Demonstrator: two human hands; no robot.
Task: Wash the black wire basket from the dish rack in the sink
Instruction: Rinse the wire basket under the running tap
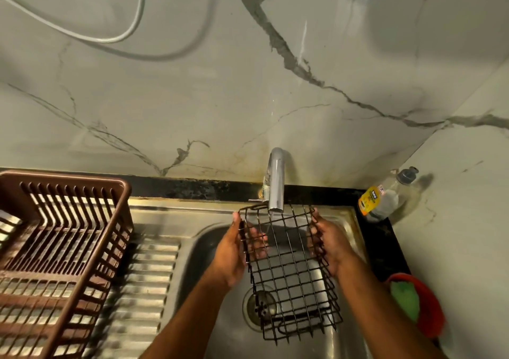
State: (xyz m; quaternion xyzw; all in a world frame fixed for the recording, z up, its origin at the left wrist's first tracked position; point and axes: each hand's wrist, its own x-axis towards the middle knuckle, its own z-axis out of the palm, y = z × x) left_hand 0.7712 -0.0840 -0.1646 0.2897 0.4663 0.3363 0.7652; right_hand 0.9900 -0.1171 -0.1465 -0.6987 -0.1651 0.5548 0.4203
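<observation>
Black wire basket (289, 273), one only, is held over the steel sink bowl (209, 251), right under the tap. It is made of thin black wires set in squares, and nothing is seen inside it.

At the far left, one brown plastic dish rack (59, 251) is seen. It is shaped like a box with many thin bars. It sits on the ribbed steel draining board (146, 284). What is in it cannot be told, apart from a shiny bit at its left edge.

Next, two bare hands are seen. The left hand (231, 254) is curled round the left side of the basket, with the fingers showing through the wires. One round drain hole (257, 306) is seen in the bottom of the bowl, behind the basket. One curved grey metal tap (276, 182) is above the far end of the basket, and water is running from it onto the wires. The right hand (330, 245) is curled round the right side of the basket.

Further right, one clear plastic soap bottle (385, 196) with a yellow label and a dark pump top stands in the corner. At the far right, one red round bowl (429, 311) is seen, with one green scrub pad (406, 299) in it.
</observation>
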